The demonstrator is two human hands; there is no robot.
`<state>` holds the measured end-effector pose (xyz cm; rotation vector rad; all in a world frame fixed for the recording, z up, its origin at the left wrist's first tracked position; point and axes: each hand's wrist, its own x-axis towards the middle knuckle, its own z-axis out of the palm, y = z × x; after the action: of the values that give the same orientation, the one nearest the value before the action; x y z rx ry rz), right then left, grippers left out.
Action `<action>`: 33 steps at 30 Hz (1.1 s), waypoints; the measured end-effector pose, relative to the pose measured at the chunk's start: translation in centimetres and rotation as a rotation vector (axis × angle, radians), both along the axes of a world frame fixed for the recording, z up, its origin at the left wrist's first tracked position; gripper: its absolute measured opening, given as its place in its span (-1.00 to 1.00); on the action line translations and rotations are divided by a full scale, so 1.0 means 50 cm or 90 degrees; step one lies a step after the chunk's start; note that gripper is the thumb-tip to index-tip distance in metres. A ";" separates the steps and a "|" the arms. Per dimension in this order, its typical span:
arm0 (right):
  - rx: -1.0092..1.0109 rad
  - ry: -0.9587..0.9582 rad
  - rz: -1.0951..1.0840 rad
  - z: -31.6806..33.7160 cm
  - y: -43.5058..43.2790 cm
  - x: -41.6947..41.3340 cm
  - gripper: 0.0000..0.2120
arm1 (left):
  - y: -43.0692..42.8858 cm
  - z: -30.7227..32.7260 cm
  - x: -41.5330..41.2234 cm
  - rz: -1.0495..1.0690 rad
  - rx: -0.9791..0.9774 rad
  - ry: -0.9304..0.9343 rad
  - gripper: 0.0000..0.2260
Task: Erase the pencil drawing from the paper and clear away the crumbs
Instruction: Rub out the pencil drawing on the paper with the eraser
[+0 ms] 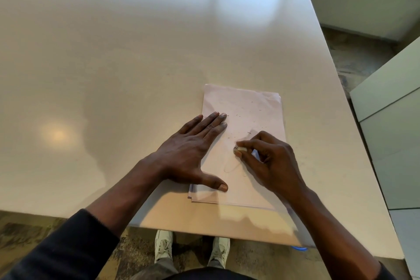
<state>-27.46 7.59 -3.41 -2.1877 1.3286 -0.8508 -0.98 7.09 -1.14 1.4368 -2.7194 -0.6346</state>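
The right hand [270, 159] fingers [248, 142] pinch the eraser [241, 149] against the paper [256, 107]. The left hand [188, 152] presses flat, fingers straight. A faint pencil loop [230, 167], apparently unerased, lies just nearside of the eraser.

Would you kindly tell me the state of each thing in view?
paper: lying flat on the table, held down.
pencil drawing: faint loop visible, not fully erased.
crumbs: scattered over the paper, uncleared.
eraser: pinched, tip on the paper.
left hand: flat, pressing the paper.
right hand: pinching the eraser.
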 end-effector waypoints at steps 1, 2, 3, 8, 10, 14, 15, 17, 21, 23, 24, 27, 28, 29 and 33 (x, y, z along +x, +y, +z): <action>0.004 -0.004 0.024 0.000 0.008 0.004 -0.78 | 0.000 0.000 0.000 -0.001 0.003 0.001 0.28; 0.008 -0.006 0.049 0.000 0.017 0.009 -0.78 | 0.000 -0.001 0.000 -0.002 0.004 0.003 0.28; 0.013 -0.006 0.075 0.001 0.026 0.013 -0.77 | 0.000 -0.001 0.000 -0.002 0.005 0.005 0.28; 0.021 0.004 0.158 0.007 0.051 0.019 -0.73 | -0.001 -0.002 0.000 -0.005 0.002 0.001 0.27; 0.017 0.018 0.167 0.009 0.049 0.017 -0.71 | -0.001 -0.002 0.000 -0.003 0.003 0.005 0.28; -0.001 0.034 0.104 0.008 0.027 -0.003 -0.73 | -0.001 0.000 0.000 0.000 0.009 0.008 0.28; -0.003 0.028 0.074 0.008 0.020 -0.011 -0.74 | -0.001 0.001 -0.001 0.002 0.009 0.007 0.28; -0.003 0.021 0.023 0.007 0.007 -0.024 -0.77 | 0.000 0.001 -0.001 0.003 0.007 0.004 0.28; -0.021 0.020 -0.029 0.006 0.008 -0.026 -0.82 | 0.001 0.001 -0.001 0.002 0.002 0.000 0.28; -0.025 0.013 -0.018 0.005 0.018 -0.019 -0.81 | 0.001 0.000 0.000 0.002 0.003 0.004 0.28; -0.024 0.009 -0.004 0.005 0.025 -0.014 -0.81 | 0.000 0.000 0.000 0.002 0.004 0.006 0.28; -0.002 -0.003 0.052 0.003 0.052 0.001 -0.77 | -0.001 -0.002 0.001 -0.002 0.005 0.007 0.28; 0.006 -0.006 0.070 0.002 0.060 0.004 -0.76 | -0.001 -0.003 0.001 -0.003 0.004 0.006 0.28; 0.009 -0.004 0.085 0.002 0.067 0.007 -0.75 | 0.000 -0.004 0.001 -0.003 0.004 0.005 0.28; 0.011 0.011 0.111 0.003 0.077 0.000 -0.74 | -0.001 -0.005 0.000 -0.004 0.007 0.004 0.28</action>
<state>-27.44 11.45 -3.27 -2.2629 1.1295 -0.7526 -0.96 7.06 -1.37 1.4267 -2.7205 -0.6544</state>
